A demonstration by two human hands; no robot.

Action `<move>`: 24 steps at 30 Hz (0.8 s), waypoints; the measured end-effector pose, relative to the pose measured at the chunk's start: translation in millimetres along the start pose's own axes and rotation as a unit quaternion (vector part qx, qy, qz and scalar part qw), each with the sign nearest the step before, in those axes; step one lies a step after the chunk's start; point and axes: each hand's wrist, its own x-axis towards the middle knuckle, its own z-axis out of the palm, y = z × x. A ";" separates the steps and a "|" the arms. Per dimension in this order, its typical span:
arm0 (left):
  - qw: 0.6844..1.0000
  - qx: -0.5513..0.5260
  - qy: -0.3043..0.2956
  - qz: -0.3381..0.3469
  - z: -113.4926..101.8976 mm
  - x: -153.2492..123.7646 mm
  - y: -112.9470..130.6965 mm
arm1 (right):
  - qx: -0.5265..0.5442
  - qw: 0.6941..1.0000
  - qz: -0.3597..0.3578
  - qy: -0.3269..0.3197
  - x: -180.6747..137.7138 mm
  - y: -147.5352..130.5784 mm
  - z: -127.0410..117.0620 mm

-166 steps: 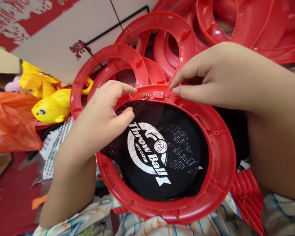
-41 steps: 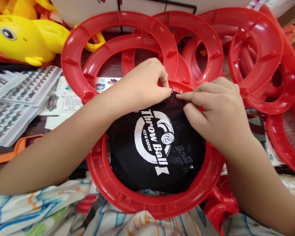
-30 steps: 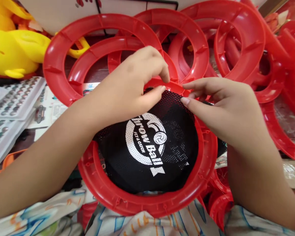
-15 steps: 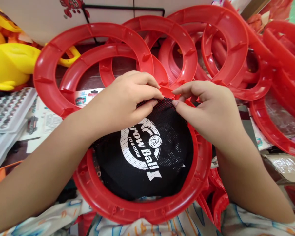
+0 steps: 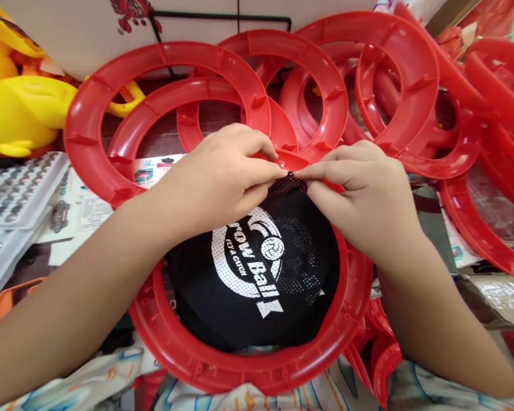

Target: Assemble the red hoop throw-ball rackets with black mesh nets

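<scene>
So, left hand (image 5: 235,171): bent into a narrow shape, fingertips on the top edge of the black cloth (image 5: 257,268); whether any cloth is pinched between them, I cannot tell.
Right hand (image 5: 362,197): narrow too, index fingertip at that same edge, just beside the left fingertips (thumb a little lower, over the mesh); its grip cannot be made out either.
Cloth's place: inside the red ring (image 5: 257,368), top edge at the ring's far rim; the white print shows "row Ball" and "FLY & CATCH", the larger line running under the left hand.
Ring's place: right in front of the person, ribbed side up, near edge by the patterned clothing (image 5: 248,397).
Beyond the hands: more rings (image 5: 167,54), red as well, overlapping in a loose heap that spreads to the right.
Left side: trays (image 5: 32,220) with rows of small round pieces, a yellow toy (image 5: 29,111) behind them, an orange piece (image 5: 3,302) nearer the person.
Far back: a black wire frame (image 5: 223,15) before a pale surface with a red crab print (image 5: 132,11).
</scene>
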 end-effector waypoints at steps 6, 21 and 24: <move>0.999 0.043 -0.008 -0.005 -1.2 -0.6 6.0 | -0.065 0.997 -0.051 0.002 -1.6 0.8 1.0; 0.998 0.046 -0.002 -0.042 1.9 -1.0 14.3 | -0.108 0.991 -0.080 0.005 -7.5 1.1 3.7; 0.998 0.036 -0.006 -0.041 2.0 -1.0 15.2 | -0.120 0.989 -0.085 -0.007 -6.0 0.6 3.2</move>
